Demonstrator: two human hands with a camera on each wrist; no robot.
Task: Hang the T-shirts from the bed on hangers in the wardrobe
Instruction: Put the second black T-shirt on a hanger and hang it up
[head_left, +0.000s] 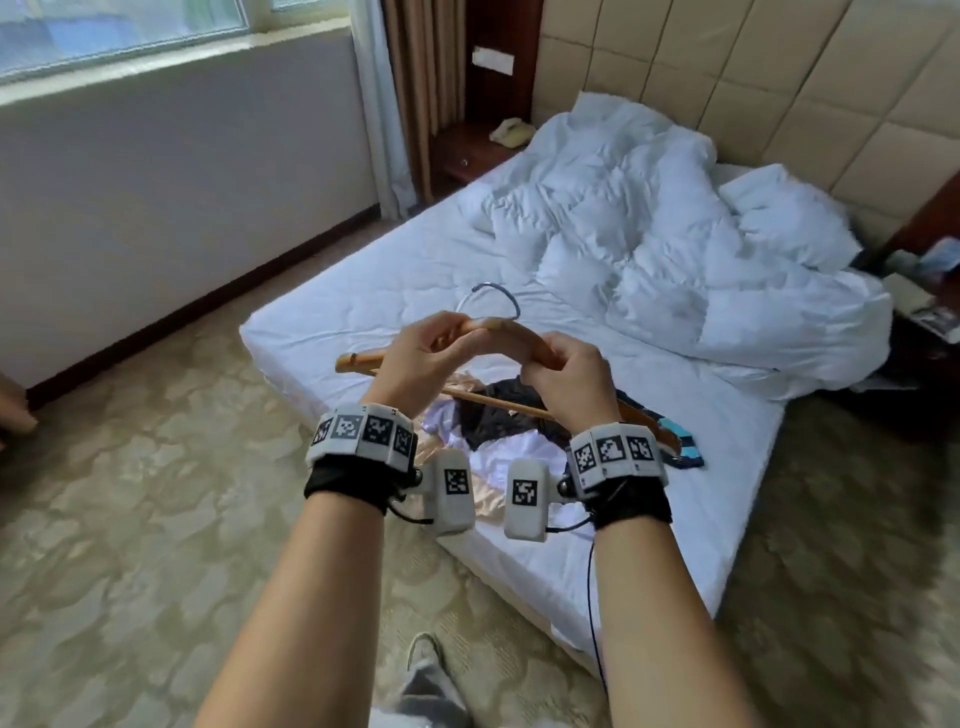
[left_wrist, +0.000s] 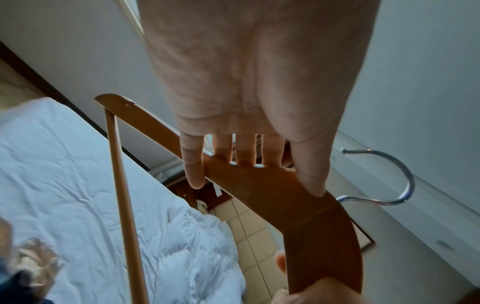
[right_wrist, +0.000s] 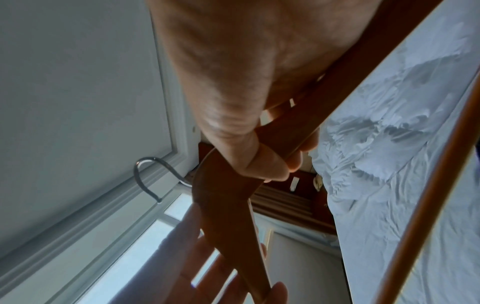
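Observation:
I hold a wooden hanger (head_left: 519, 338) with a metal hook (head_left: 511, 299) in both hands above the near corner of the bed (head_left: 363, 306). My left hand (head_left: 436, 332) pinches the hanger's left arm (left_wrist: 272, 189), thumb in front and fingers behind. Just right of the hook (right_wrist: 140, 174), my right hand (head_left: 558, 364) is curled round the other arm (right_wrist: 226, 205). Below the hanger lies a pile of T-shirts: a black one (head_left: 498, 421), a white one (head_left: 524, 447) and a peach one (head_left: 483, 501). My hands and wrist units hide parts of the pile.
A crumpled white duvet (head_left: 649, 234) covers the far half of the bed. A teal garment (head_left: 685, 452) lies right of the pile. A bedside table with a phone (head_left: 511, 130) stands in the far corner by the curtain. Patterned carpet (head_left: 156, 519) surrounds the bed.

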